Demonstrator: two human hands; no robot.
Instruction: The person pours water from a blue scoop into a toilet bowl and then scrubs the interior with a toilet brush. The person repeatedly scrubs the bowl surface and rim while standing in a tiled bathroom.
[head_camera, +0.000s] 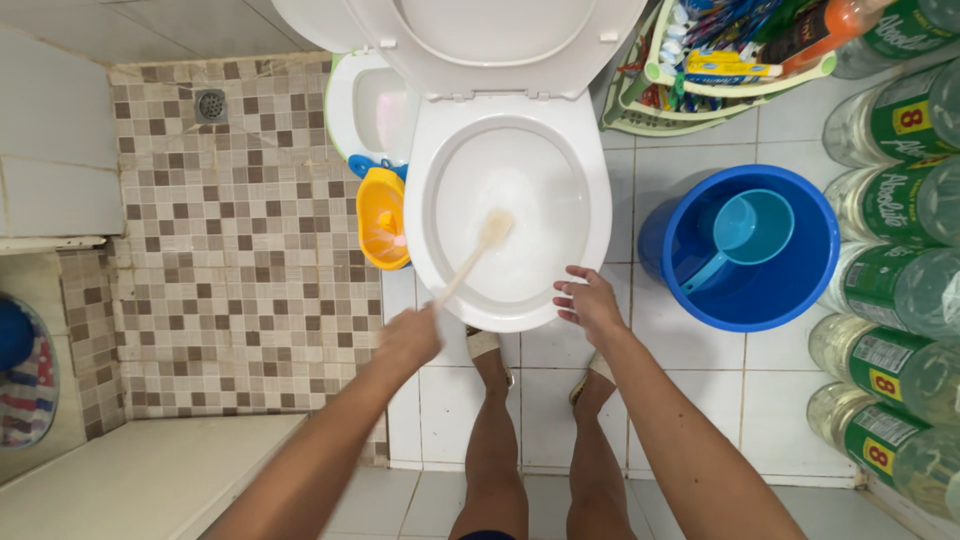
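Note:
A white toilet bowl (590, 215) stands open below me, its lid raised at the top of the view. My left hand (410, 338) grips the handle of a pale toilet brush (478, 250). The brush head, blurred, is inside the bowl near the water. My right hand (588, 300) rests on the bowl's front right rim with fingers spread over the edge. My bare legs and sandalled feet stand just in front of the bowl.
A yellow brush holder (380, 215) sits left of the bowl beside a white bin (368, 105). A blue bucket (800, 270) holding a blue dipper (745, 235) stands to the right. Several large plastic bottles (890, 270) line the right wall. A green basket (690, 90) sits behind. Mosaic shower floor with a drain (210, 105) lies left.

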